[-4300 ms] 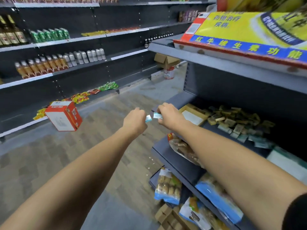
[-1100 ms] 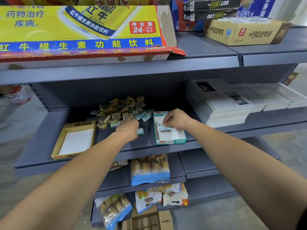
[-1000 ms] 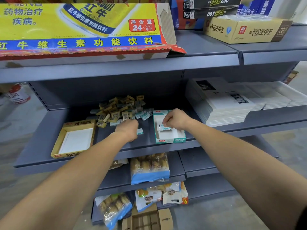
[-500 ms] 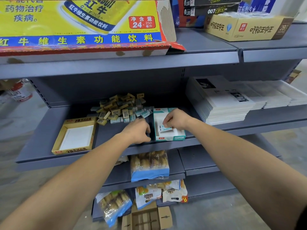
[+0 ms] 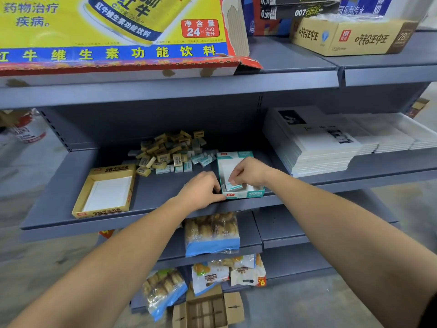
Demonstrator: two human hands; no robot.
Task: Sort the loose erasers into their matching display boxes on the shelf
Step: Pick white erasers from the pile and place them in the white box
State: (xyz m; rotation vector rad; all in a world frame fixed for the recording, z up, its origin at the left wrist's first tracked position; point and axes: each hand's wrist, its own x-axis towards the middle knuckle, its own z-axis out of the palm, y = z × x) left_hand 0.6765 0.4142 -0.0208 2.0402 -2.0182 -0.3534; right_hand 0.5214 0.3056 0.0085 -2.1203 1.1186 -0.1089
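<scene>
A teal display box (image 5: 246,194) stands at the front edge of the grey shelf. My right hand (image 5: 250,172) is inside it and pinches a teal eraser (image 5: 234,186) low against the front wall. My left hand (image 5: 201,189) rests on the shelf with curled fingers touching the box's front left corner. Those fingers hide the teal eraser it carried. An empty yellow display box (image 5: 104,213) sits further left. Behind both boxes lies a pile of loose yellow erasers (image 5: 165,150), with loose teal erasers (image 5: 203,159) along its right side.
Stacks of white booklets (image 5: 319,147) fill the shelf to the right. A large yellow drinks carton (image 5: 113,31) lies on the shelf above. Snack bags (image 5: 211,235) sit on the lower shelves, and an open cardboard box (image 5: 205,311) is on the floor.
My left hand slid right across the shelf until it touched the teal box's corner. My right hand moved the teal eraser lower, toward the box's front.
</scene>
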